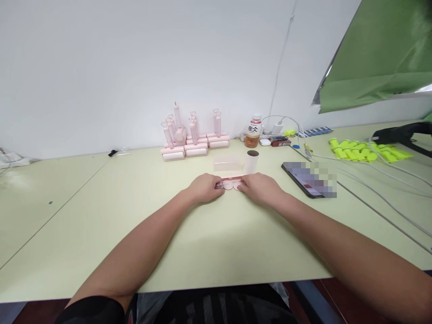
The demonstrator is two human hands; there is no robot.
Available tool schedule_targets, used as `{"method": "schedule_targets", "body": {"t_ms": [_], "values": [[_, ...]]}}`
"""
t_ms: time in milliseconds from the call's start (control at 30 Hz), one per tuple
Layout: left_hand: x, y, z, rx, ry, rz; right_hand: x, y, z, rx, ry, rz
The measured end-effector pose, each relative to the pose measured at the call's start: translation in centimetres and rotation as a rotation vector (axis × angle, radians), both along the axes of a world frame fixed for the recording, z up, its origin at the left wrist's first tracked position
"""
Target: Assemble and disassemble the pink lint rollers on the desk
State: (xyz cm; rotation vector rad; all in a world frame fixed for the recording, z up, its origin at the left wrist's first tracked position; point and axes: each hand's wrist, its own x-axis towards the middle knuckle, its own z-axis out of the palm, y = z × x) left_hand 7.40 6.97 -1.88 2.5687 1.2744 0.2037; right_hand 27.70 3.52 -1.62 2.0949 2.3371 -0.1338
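Note:
Both my hands meet over the middle of the table, one at each end of a small pink piece with rounded lobes point(228, 185) and a brownish strip point(232, 178) along its far edge. I cannot make out its kind. My left hand point(206, 186) has its fingers closed at the left end, beside something clear and shiny. My right hand point(260, 188) pinches the right end, its fingertips partly hidden. Just beyond them lie a low translucent box-like piece point(227, 165) and an upright whitish tube point(251, 163) with a dark open top.
Pink boxes with upright pink sticks point(193, 135) stand by the wall. A drink bottle point(254, 131), small boxes point(281, 141) and white cables point(364, 164) are to their right. A phone point(300, 182), bright yellow pieces point(361, 150) and a black tool point(401, 136) lie at right.

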Motion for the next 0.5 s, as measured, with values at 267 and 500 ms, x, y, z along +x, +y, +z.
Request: {"method": "schedule_targets", "body": {"t_ms": [267, 500], "values": [[0.56, -0.06, -0.39, 0.012, 0.027, 0.078, 0.18, 0.16, -0.08, -0.054, 0.146, 0.004], [0.64, -0.18, -0.44, 0.027, 0.043, 0.085, 0.10, 0.23, -0.72, -0.114, 0.250, -0.036]]}}
